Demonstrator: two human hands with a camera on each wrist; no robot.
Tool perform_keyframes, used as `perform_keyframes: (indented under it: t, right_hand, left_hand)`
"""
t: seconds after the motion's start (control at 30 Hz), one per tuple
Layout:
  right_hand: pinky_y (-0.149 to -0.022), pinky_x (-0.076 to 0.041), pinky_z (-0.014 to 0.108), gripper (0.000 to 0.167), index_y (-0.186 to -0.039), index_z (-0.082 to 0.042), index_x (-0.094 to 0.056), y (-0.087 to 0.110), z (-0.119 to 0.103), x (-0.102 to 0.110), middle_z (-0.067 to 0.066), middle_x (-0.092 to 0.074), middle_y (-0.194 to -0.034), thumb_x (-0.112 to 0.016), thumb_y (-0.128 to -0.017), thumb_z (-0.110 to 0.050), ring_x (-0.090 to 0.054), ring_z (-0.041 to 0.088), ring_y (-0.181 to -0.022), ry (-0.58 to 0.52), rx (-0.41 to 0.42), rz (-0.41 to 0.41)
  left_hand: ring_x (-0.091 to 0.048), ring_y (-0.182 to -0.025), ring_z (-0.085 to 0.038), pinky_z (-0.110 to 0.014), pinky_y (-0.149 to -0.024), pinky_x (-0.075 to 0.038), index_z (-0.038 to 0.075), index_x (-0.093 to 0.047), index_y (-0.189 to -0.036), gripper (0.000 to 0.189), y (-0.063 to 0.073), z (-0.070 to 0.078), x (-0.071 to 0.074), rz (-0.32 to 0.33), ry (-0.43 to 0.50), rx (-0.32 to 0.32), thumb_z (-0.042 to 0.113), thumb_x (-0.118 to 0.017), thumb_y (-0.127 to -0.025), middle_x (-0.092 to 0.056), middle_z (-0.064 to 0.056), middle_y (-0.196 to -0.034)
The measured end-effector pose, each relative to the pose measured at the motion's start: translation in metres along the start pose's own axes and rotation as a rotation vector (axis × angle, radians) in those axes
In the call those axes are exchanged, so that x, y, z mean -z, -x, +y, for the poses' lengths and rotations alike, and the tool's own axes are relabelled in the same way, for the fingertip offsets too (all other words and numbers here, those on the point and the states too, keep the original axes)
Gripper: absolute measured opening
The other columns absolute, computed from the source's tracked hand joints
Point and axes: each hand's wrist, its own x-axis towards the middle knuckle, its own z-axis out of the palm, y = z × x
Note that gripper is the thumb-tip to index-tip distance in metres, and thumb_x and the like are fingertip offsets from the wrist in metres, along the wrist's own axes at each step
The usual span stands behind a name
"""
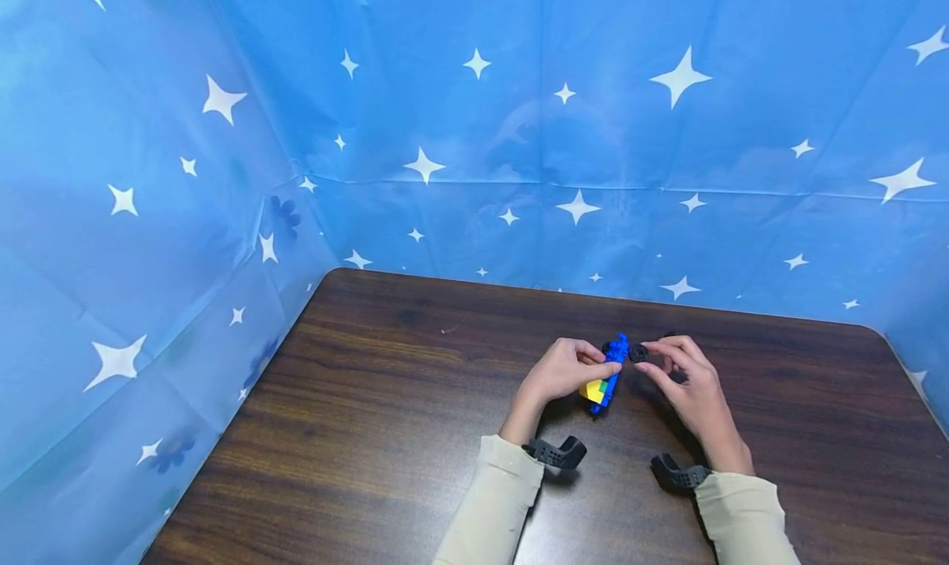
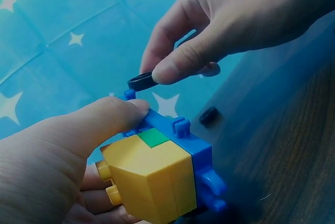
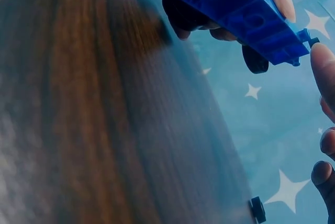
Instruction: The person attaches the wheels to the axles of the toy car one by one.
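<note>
While left hand (image 1: 561,373) grips toy car (image 2: 162,167), right hand (image 1: 691,381) pinches wheel (image 1: 638,353) beside it.

In the head view, the left hand (image 1: 559,375) covers part of the yellow block (image 1: 592,392), and both sleeves (image 1: 493,499) run off the bottom edge. In the left wrist view, the right hand (image 2: 225,30) hides one end of the held wheel (image 2: 140,82). In the right wrist view, the top edge crops the blue base (image 3: 230,5), and the table (image 3: 68,103) looks blurred at lower left.
</note>
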Motion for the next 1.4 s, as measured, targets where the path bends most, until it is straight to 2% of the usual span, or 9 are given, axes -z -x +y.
perform_keyframes:
  t: [0.23,0.47,0.83,1.2,1.4]
  right_hand:
    - [-0.066,-0.038,0.025,0.044,-0.115,-0.002,-0.077,-0.001,-0.003,0.001,0.015,-0.063,-0.098,-0.084,-0.075,0.014,-0.046,0.011,-0.079,-0.033,0.033,0.019]
    - [-0.066,-0.040,0.025,0.043,-0.115,-0.004,-0.077,-0.004,-0.009,0.000,0.008,-0.065,-0.102,-0.084,-0.076,0.013,-0.048,0.010,-0.077,-0.021,0.042,0.002]
    - [-0.067,-0.040,0.021,0.043,-0.116,-0.004,-0.077,-0.005,-0.013,-0.003,0.007,-0.065,-0.104,-0.083,-0.077,0.013,-0.048,0.010,-0.079,-0.030,0.057,-0.039]
    - [-0.066,-0.042,0.025,0.043,-0.115,-0.004,-0.076,-0.005,-0.010,-0.003,0.008,-0.064,-0.105,-0.085,-0.076,0.011,-0.048,0.009,-0.078,-0.007,0.058,-0.053]
    - [-0.071,-0.046,0.019,0.048,-0.121,-0.006,-0.073,-0.006,-0.013,-0.003,0.007,-0.066,-0.106,-0.087,-0.077,0.007,-0.053,0.009,-0.080,0.011,0.047,-0.089]
  left_hand:
    - [-0.064,-0.077,-0.009,-0.022,-0.067,-0.052,0.005,-0.077,-0.108,0.038,0.000,0.001,0.000,-0.004,0.008,0.002,0.040,-0.077,-0.094,-0.075,-0.002,-0.095]
    - [-0.065,-0.076,-0.006,-0.022,-0.067,-0.052,0.005,-0.077,-0.108,0.037,0.000,0.000,-0.001,-0.004,0.005,-0.006,0.040,-0.077,-0.093,-0.075,-0.001,-0.095]
    - [-0.065,-0.078,-0.008,-0.023,-0.069,-0.053,0.006,-0.076,-0.109,0.037,0.001,0.000,0.000,-0.017,0.000,-0.006,0.039,-0.077,-0.094,-0.075,-0.001,-0.096]
    - [-0.065,-0.078,-0.007,-0.021,-0.069,-0.053,0.005,-0.076,-0.110,0.036,0.000,0.000,0.001,-0.022,0.005,0.008,0.038,-0.077,-0.094,-0.075,-0.002,-0.097]
    - [-0.064,-0.077,-0.007,-0.021,-0.069,-0.053,0.005,-0.076,-0.110,0.036,0.000,0.001,0.001,-0.025,-0.006,0.002,0.037,-0.077,-0.094,-0.075,-0.002,-0.096]
